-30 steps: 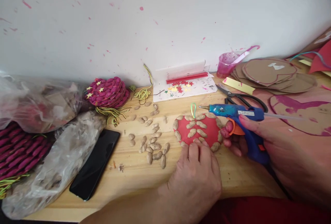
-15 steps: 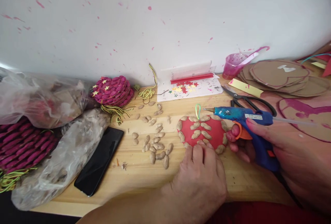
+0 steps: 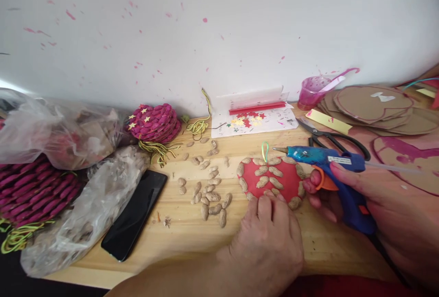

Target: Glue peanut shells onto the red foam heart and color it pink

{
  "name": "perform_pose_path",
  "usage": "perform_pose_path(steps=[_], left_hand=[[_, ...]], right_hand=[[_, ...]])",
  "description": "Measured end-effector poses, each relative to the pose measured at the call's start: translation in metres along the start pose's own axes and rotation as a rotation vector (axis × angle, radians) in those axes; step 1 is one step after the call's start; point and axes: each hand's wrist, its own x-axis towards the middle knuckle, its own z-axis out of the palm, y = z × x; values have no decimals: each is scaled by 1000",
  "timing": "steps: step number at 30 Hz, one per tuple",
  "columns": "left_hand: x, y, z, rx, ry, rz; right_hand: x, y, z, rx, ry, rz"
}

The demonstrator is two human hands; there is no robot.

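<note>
A red heart-like cutout (image 3: 252, 174) lies on the table, edged with peanuts and carrying two short columns of them down its middle. A light green loop (image 3: 265, 150) sticks up from its top. My left hand (image 3: 270, 235) is closed at the cutout's lower part, its fingertips pressed on a peanut (image 3: 274, 191) there; the hand hides the bottom of the cutout. In my right hand (image 3: 380, 201) is a blue hot glue gun (image 3: 348, 187) with an orange trigger. Its nozzle points left, above the cutout's upper right, and a clear glue stick protrudes from the back.
Loose peanuts (image 3: 212, 196) are scattered left of the cutout, beside a black phone (image 3: 135, 214) and plastic bags (image 3: 85, 214). Behind are purple woven pieces (image 3: 157, 121) and paper with star confetti (image 3: 219, 125). Black scissors (image 3: 329, 137), a pink cup (image 3: 308, 91) and cardboard shapes (image 3: 373, 102) stand right.
The view has shifted slightly, so everything sits a little further right. Both hands keep nearly the same pose, the left on the cutout and the right around the glue gun.
</note>
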Motion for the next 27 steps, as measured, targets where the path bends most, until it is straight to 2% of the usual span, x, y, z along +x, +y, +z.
perform_pose_path(steps=[6,12,16,21,25,27], left_hand=[[2,1,3,2,69,-29],[2,1,7,-9,121,-24],[2,1,9,-11,118,-31],[2,1,11,-3,108,-16],[2,-1,9,-15,103,-13],[2,-1,8,-25,84,-10]], right_hand=[[-3,-3,5,50,66,97],[-3,-4,5,35,26,70],[-3,-5,5,25,8,53],[0,-5,5,16,50,48],[2,-2,1,6,-13,-18],[0,-4,2,11,-4,-2]])
